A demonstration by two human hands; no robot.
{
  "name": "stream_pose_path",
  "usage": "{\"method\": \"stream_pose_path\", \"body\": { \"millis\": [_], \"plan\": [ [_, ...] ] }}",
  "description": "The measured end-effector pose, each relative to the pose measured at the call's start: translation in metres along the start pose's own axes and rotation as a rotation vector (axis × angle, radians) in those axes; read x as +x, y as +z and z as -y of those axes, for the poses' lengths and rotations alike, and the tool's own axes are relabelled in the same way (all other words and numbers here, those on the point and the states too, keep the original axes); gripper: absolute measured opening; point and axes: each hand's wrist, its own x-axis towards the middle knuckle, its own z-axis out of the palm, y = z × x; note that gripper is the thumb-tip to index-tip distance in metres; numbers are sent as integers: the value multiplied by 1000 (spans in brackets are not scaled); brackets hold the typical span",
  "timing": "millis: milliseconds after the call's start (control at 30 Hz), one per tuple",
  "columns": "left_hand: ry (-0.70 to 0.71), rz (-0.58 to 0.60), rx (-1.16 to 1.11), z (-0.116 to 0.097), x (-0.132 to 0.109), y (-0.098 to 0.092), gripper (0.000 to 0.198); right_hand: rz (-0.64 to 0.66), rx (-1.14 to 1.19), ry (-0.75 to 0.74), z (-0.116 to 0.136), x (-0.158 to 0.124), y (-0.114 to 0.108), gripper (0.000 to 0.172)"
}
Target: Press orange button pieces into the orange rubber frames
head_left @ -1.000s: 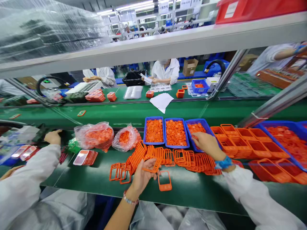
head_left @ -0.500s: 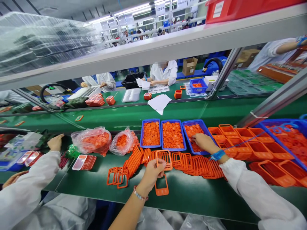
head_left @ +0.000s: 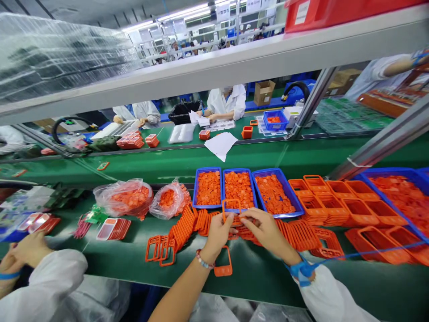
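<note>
My left hand grips an orange frame by its lower left part, the thumb pressed on the near face. I hold it up over the worktop, just in front of the middle one of three blue trays. The frame is a thin, bright orange rectangle with rounded corners and a large window; the orange pieces in that tray show behind it. It stands nearly upright, its face towards me. My fingers hide much of its lower end, so I cannot make out the detail there.

My right hand meets it from the other side, thumb and forefinger drawn together at the frame's lower right edge. I cannot tell whether those fingertips pinch the frame itself or a small piece against it.

Below my left hand, near my wrist, a second frame lies flat on the green surface, the same orange, with a big window and a solid band at the end nearest me. Beyond my hands, more frames lean on one another in a long overlapping row.
</note>
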Motion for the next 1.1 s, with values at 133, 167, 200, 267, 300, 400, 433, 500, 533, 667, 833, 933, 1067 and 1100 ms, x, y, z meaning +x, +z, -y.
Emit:
{"method": "stream_pose_path", "body": {
  "millis": [133, 167, 200, 267, 300, 400, 433, 500, 533, 667, 833, 933, 1067, 1100],
  "plan": [
    [55, -29, 15, -1, 1, 3, 60, -90, 5, -11, 3, -4, 10, 21],
    [78, -35, 10, -2, 1, 3, 59, -116, 14, -23, 3, -4, 11, 21],
    [101, -41, 3, -2, 1, 3, 58, -146, 33, -27, 2, -4, 13, 21],
    [139, -49, -17, -3, 1, 4, 56, -226, 111, 13, 0, -3, 17, 18],
    [152, -52, -26, -3, 1, 5, 56, -274, 168, 49, -1, -3, 21, 17],
    [187, -65, -40, -1, 1, 8, 55, -403, 351, 137, -2, 0, 33, 17],
    [199, -68, -37, 0, 1, 9, 55, -438, 384, 152, -2, 1, 37, 18],
    [222, -70, -30, 0, -1, 11, 53, -497, 397, 170, -2, 3, 45, 17],
    [230, -69, -24, 1, -1, 11, 52, -523, 388, 177, -2, 4, 48, 17],
    [246, -95, 19, 1, -5, 13, 45, -613, 408, 204, -4, 7, 60, 20],
    [260, -167, 58, 2, -9, 12, 37, -634, 483, 265, -7, 6, 71, 30],
    [251, -167, 64, 1, -11, 11, 31, -592, 553, 272, -7, 4, 73, 30],
    [252, -171, 56, -3, -13, 10, 26, -542, 679, 297, -4, 2, 73, 31],
    [258, -170, 59, -3, -13, 10, 25, -524, 690, 306, -3, 1, 73, 34]
  ]
}}
